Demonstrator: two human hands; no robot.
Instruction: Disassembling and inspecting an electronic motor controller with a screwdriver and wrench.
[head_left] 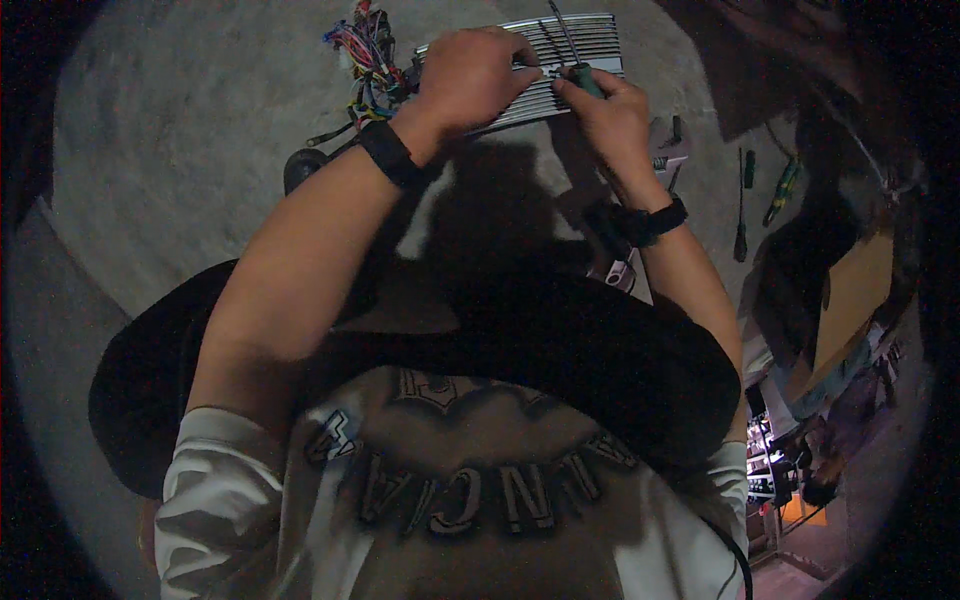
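Note:
A finned metal case (605, 42), silver with dark gaps between its ribs, lies on the floor at the top of the head view. A bundle of coloured wires (362, 50) comes from its left end. My left hand (472, 78) is over the left part of the case, thumb and forefinger bent close together at the fins; anything between them is too small to make out. In my right hand (615, 115) is a screwdriver with a green handle (585, 80), its shaft slanting up and away over the fins. My right thumb and forefinger tips are near the left fingertips.
To the right of my right hand lies an adjustable wrench (670, 152). Farther right are a thin dark screwdriver (741, 215) and a green-and-yellow tool (783, 190). Cardboard (853, 298) sits at the far right. A dark rounded object (302, 168) is beside my left forearm.

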